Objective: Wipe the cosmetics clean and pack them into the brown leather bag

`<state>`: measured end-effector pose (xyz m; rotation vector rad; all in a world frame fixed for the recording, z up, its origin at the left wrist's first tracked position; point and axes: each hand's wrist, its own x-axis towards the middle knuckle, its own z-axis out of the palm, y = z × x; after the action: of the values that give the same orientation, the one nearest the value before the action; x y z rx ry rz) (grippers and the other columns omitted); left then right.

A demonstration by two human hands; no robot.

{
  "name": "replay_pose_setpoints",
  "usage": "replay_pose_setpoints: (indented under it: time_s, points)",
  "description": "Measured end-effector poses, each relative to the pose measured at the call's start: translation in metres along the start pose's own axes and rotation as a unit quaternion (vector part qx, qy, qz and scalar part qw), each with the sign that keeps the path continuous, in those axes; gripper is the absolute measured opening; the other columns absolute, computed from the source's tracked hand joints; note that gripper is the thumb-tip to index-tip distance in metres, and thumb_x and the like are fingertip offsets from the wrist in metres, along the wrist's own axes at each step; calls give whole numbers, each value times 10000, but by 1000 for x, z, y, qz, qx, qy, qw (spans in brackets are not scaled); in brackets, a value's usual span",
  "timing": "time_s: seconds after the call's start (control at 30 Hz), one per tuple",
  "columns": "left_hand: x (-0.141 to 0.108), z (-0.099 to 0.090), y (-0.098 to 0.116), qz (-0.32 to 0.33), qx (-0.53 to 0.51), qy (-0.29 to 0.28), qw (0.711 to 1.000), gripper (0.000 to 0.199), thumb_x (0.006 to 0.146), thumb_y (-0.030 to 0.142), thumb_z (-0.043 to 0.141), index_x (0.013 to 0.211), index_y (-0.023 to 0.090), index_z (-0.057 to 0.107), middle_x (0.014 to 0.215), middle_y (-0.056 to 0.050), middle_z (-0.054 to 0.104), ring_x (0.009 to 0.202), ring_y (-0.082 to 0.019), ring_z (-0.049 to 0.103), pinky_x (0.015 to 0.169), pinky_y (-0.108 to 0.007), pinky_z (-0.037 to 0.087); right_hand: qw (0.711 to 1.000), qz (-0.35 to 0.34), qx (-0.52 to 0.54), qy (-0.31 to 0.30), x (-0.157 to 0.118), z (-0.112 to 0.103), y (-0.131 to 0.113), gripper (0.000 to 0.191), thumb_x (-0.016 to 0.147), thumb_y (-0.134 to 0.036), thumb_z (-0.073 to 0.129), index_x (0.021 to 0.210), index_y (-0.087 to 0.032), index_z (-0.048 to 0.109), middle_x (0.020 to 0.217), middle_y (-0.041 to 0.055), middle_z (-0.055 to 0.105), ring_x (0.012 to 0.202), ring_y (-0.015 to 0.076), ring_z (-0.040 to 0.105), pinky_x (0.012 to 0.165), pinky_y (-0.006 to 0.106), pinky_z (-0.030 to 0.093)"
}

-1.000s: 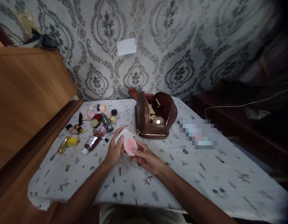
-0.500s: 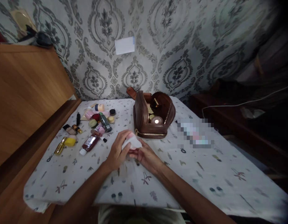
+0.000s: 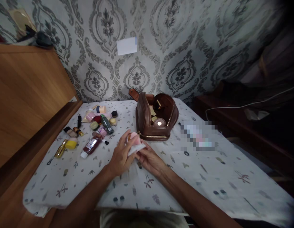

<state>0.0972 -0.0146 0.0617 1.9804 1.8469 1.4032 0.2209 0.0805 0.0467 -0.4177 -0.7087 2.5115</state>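
In front of the bag, my left hand (image 3: 120,155) is closed round a small pink round container (image 3: 134,138), whose lower part is hidden. A folded white tissue (image 3: 136,148) lies against the container's near side. My right hand (image 3: 150,159) pinches the tissue's right edge from below, with the fingertips of both hands close together. Just behind them stands a brown leather bag (image 3: 153,128), unzipped and gaping, with a few small items and a dark lining showing inside.
Several cosmetics lie to the left, among them a dark red bottle (image 3: 91,145), a green bottle (image 3: 106,123), a yellow block (image 3: 71,143) and a gold tube (image 3: 61,148). A pixelated flat object (image 3: 198,134) lies right of the bag. A wooden cabinet (image 3: 30,91) borders the left side.
The white tissue has shifted down and toward me, and more of the pink container now shows above it. The bag and cosmetics stay in place.
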Motion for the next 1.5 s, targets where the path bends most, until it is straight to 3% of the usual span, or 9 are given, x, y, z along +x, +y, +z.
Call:
replay_pose_setpoints:
  time_s: [0.1,0.23,0.57,0.7,0.9,1.07,1.2,1.37,1.5]
  points:
    - [-2,4,-3,36,63,-24,997,597,976,268,463,1535,285,256,1606,-157,183,1481,-319,229,1157,-505,303,1000,-5,12,-11,-2,1,-3,491,608,-154,892,1046,-241,688,974,-16,743,882,122,684,825,227,553]
    - [-1,2,-5,53,58,8,997,685,963,254,487,1554,267,140,1527,-178,293,1437,-314,292,1136,-523,328,997,35,-48,-58,-6,-1,-4,414,671,-375,867,1006,-193,706,916,22,735,818,162,671,763,304,560]
    - [2,-9,6,36,-35,-10,999,451,998,408,397,1414,253,475,1316,-128,477,1241,-275,471,1040,-438,407,992,55,-102,-50,-6,-1,2,410,681,-496,840,929,-202,697,783,-14,657,672,106,587,554,202,447]
    - [1,-5,4,-43,-107,10,993,465,1020,403,326,1421,222,475,1319,-111,548,1242,-251,501,1086,-413,367,991,55,-103,-65,-8,3,1,445,715,-395,838,1091,-247,653,874,-9,688,710,111,620,571,197,454]
    - [3,1,0,-203,-220,16,954,536,996,506,367,1418,198,487,1417,-82,559,1351,-235,461,1187,-391,272,991,16,-79,-108,-10,7,-2,439,687,-363,850,1063,-236,663,961,5,699,772,122,634,677,230,517]
    - [1,3,1,-152,-223,-26,963,561,991,516,369,1458,212,433,1490,-97,492,1412,-255,396,1211,-436,242,995,-73,-58,-37,-5,6,-2,437,653,-324,877,1008,-257,630,1000,-13,697,843,142,650,744,270,549]
    - [0,6,2,-96,-184,-52,977,627,938,461,539,1487,218,357,1539,-119,413,1425,-270,370,1194,-431,274,984,-132,-117,18,-2,2,1,458,649,-308,882,999,-258,590,956,-25,697,796,122,651,763,256,533]
    - [5,2,5,-123,-167,-20,978,404,955,404,528,1293,184,546,1283,-102,627,1210,-243,565,1065,-375,421,984,-133,-118,19,-2,4,1,599,689,-432,846,1186,-303,537,996,-9,713,846,149,678,777,286,544]
    - [7,-5,2,-173,-163,43,970,369,982,430,459,1213,180,600,1159,-74,684,1071,-219,624,985,-347,469,990,-89,-107,21,-1,2,-1,483,729,-599,756,1014,-240,604,912,11,727,761,168,694,693,301,561]
